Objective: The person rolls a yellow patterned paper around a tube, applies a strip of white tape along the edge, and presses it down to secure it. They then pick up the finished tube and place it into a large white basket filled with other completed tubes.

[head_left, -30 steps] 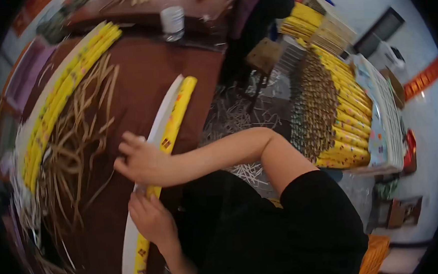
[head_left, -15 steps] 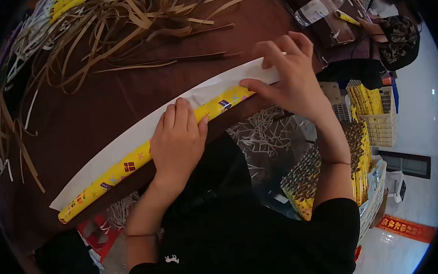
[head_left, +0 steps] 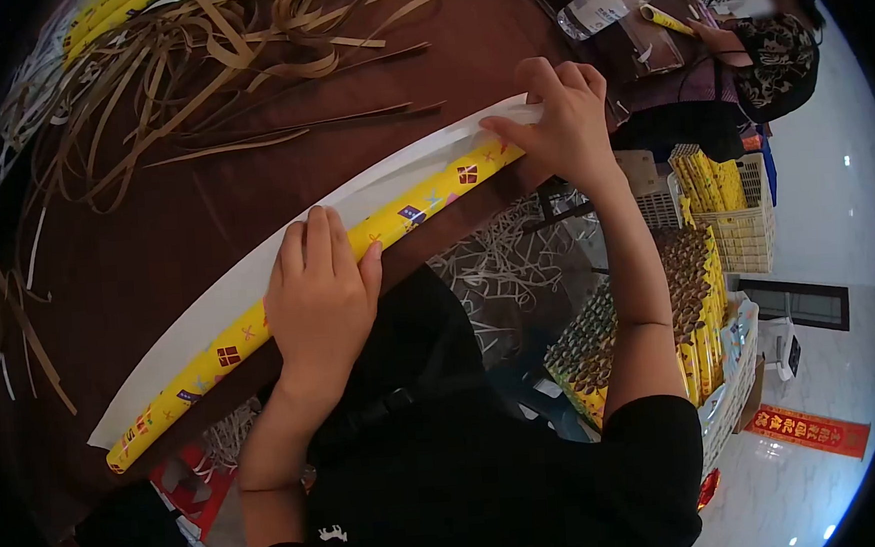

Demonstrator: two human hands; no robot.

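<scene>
A long yellow patterned paper roll (head_left: 409, 218) lies along the front edge of the dark red table, with its white unrolled sheet (head_left: 228, 286) spreading behind it. My left hand (head_left: 320, 281) rests flat over the middle of the roll, fingers stretched onto the white sheet and thumb apart. At the roll's right end, my right hand (head_left: 563, 120) grips the white sheet and the roll between thumb and fingers.
Brown strips (head_left: 234, 65) lie tangled on the table (head_left: 155, 241). At the upper right are a plastic bottle (head_left: 602, 8) and another person (head_left: 780, 62) holding a yellow tube. Baskets (head_left: 741, 240) with yellow tubes stand at the right; shredded strips (head_left: 507, 259) lie below.
The view has shifted, so the table things sit further left. My right hand has closed its fingers on the sheet at the roll's end. More of the roll's pattern shows beside it.
</scene>
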